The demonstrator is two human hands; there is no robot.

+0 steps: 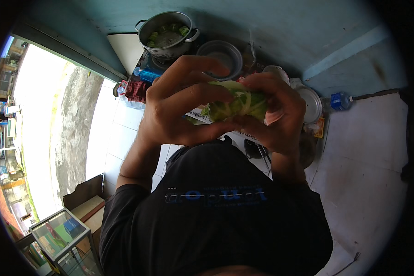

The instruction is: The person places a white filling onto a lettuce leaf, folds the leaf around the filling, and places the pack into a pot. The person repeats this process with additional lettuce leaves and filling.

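A green leafy roll, seemingly cabbage leaf [243,103], is held up before my chest between both hands. My left hand [183,103] grips its left end with the thumb below and the fingers curled over the top. At the right end, my right hand [279,110] pinches it between thumb and fingers. Beyond the hands stands a two-handled metal pot [169,51] on a stove, with similar green pieces around its inner edge and what looks like liquid in the middle. Right of the pot is a round grey basin [224,51]; its contents are hard to tell.
A round metal lid [310,103] and a plastic bottle with a blue label [340,101] lie at right. Plastic bottles [126,95] and a dark red checked cloth [137,91] are left of my hands. A glass display case [60,233] stands at lower left.
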